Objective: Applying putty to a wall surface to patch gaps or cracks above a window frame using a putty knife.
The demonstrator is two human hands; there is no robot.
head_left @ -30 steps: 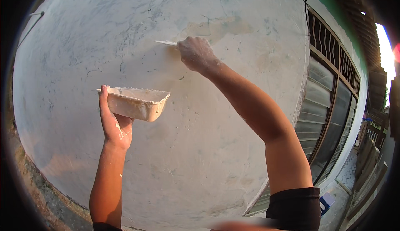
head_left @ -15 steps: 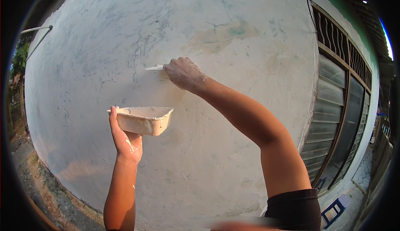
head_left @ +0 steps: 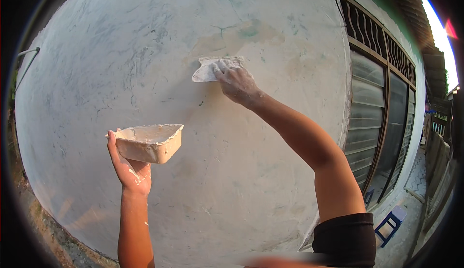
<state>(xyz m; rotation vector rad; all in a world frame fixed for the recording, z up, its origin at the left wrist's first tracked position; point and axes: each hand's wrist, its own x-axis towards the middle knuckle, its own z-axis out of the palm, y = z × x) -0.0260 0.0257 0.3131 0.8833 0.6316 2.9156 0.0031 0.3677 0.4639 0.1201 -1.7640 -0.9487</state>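
Held out in front of the wall, my left hand (head_left: 133,167) grips a cream plastic tub (head_left: 162,152) by its left end, thumb up over the rim. White paste coats the tub's inside and edges. Farther up, my right hand (head_left: 237,80) is closed on a flat, paste-smeared scraper (head_left: 209,70), its broad face turned toward me close to the wall; whether it touches cannot be made out. The whitish wall (head_left: 203,171) has scuffs, and a beige patch with green streaks (head_left: 251,31) lies just above the scraper. Paste spots mark both hands.
To the right is a brown-framed louvred window (head_left: 369,89) with curved bars above it. A blue and white stool (head_left: 390,225) stands on the ground at the lower right. A bent pipe (head_left: 28,58) juts out at the far left.
My right hand has moved up and right, turning the scraper from edge-on to broad face. In the picture, the tub and my left hand sit farther left, as the view has shifted right.
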